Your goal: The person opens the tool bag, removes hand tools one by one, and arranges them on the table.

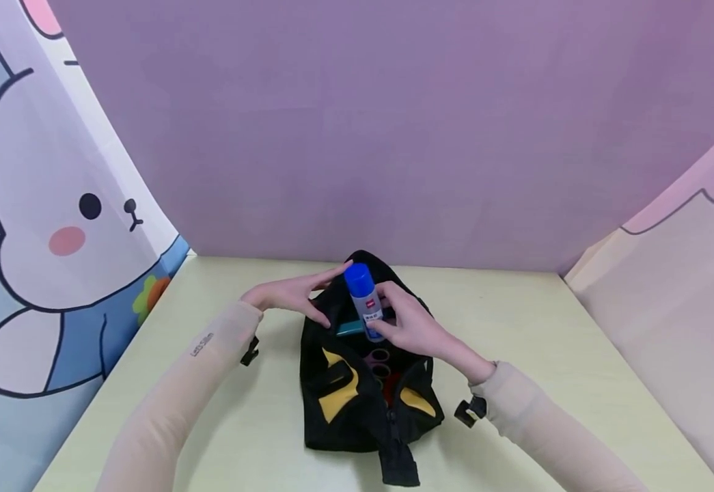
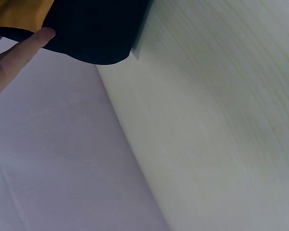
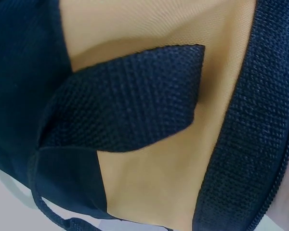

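In the head view a black and yellow bag (image 1: 332,427) lies on the table with its zipped mouth open. My right hand (image 1: 415,320) holds a small blue-capped cylinder (image 1: 365,304), tilted over the opening; its label is too small to read. My left hand (image 1: 292,295) touches the bag's far left rim, thumb and index finger spread wide. In the left wrist view one straight finger (image 2: 31,45) rests against the bag's edge (image 2: 94,36). A teal item (image 1: 350,328) and pink scissors handles (image 1: 380,355) show inside. The right wrist view shows the yellow panel (image 3: 149,183) and a black loop (image 3: 130,96).
The pale table (image 1: 504,321) meets a purple cloth backdrop (image 1: 393,137) behind the bag. A printed cloth with a cartoon rabbit (image 1: 43,178) hangs on the left, and a pale cloth (image 1: 670,307) on the right. A black strap end (image 1: 400,465) hangs toward me.
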Demonstrator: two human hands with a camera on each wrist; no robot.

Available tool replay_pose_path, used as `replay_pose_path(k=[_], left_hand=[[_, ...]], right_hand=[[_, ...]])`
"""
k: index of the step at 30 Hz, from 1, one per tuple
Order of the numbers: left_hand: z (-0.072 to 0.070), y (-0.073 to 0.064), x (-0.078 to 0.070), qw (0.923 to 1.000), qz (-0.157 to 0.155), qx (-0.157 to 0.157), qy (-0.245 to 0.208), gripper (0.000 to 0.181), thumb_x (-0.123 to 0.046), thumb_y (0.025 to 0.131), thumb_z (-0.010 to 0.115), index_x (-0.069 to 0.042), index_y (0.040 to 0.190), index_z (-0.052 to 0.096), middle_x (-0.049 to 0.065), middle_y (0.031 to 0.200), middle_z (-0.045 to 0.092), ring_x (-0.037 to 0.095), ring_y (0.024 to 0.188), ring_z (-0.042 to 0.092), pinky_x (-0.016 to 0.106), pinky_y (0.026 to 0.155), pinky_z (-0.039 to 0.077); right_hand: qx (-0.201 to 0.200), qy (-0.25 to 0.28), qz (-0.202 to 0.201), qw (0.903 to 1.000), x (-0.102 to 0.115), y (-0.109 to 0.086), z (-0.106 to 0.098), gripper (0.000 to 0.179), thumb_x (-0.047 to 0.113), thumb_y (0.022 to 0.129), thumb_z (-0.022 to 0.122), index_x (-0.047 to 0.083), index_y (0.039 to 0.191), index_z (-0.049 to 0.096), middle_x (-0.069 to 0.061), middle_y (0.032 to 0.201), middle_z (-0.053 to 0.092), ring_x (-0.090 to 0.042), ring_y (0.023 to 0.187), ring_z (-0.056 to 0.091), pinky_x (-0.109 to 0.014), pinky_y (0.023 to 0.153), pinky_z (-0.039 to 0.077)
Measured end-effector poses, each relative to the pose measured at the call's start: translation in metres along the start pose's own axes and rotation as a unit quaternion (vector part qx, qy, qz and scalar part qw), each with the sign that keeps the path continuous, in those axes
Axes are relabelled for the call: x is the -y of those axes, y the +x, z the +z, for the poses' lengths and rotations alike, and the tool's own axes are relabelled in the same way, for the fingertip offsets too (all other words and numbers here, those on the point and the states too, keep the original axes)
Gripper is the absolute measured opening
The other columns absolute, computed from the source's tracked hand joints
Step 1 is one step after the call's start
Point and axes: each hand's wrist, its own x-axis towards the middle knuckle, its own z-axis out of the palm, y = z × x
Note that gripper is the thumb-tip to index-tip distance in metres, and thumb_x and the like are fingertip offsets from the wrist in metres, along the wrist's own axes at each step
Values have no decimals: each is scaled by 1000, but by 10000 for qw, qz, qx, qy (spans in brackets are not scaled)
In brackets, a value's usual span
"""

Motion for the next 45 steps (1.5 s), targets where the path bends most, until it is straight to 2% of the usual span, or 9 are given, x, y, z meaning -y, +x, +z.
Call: replay_pose_path(k=[4,9,15,23,29,38,45], left_hand=[[2,-2,3,9999,-29,19,-120,114,-19,84,81,-45,157,-2,-7,168,-10,34,156,2,65,122,11],[2,-3,4,9999,47,28,-156,112,-19,84,81,-46,157,0,-7,168,-9,36,156,3,68,119,13],[1,-4,7,9999,69,10,-93,111,-21,84,81,-47,157,1,-9,168,-9,36,155,5,67,120,16],[-2,-6,7,9999,78,-60,-55,110,-23,84,81,-47,157,2,-9,168,-9,38,155,7,67,119,17],[-4,-6,8,9999,27,-14,-109,111,-24,83,81,-48,156,2,-10,168,-9,38,155,8,66,117,24],[-4,-7,10,9999,107,-92,-45,110,-22,83,81,-45,157,4,-12,168,-6,35,155,10,67,120,14],[-4,-6,10,10000,23,-47,-58,110,-26,82,82,-49,156,3,-17,167,-6,34,155,10,65,120,15]], right_hand=[[-155,64,16,9999,2,-1,-1,49,10,91,71,2,132,47,-16,126,59,-27,109,64,-35,82,61],[-251,131,106,9995,5,-2,-7,51,9,92,70,2,136,45,-16,127,59,-29,112,63,-37,83,61],[-384,309,138,9987,11,0,-14,55,8,92,69,2,140,42,-18,129,57,-33,117,62,-45,87,59],[-462,417,54,9980,13,1,-18,55,7,92,69,2,139,42,-18,130,56,-34,118,62,-46,89,58],[-592,437,137,9972,15,1,-25,48,8,92,69,2,133,45,-18,128,57,-33,115,62,-47,89,58],[-738,418,261,9961,15,-1,-39,47,9,92,69,3,133,46,-17,129,56,-34,118,60,-50,89,58],[-877,536,424,9938,12,-4,-50,49,8,92,69,2,134,45,-18,134,53,-36,121,59,-53,91,56]])
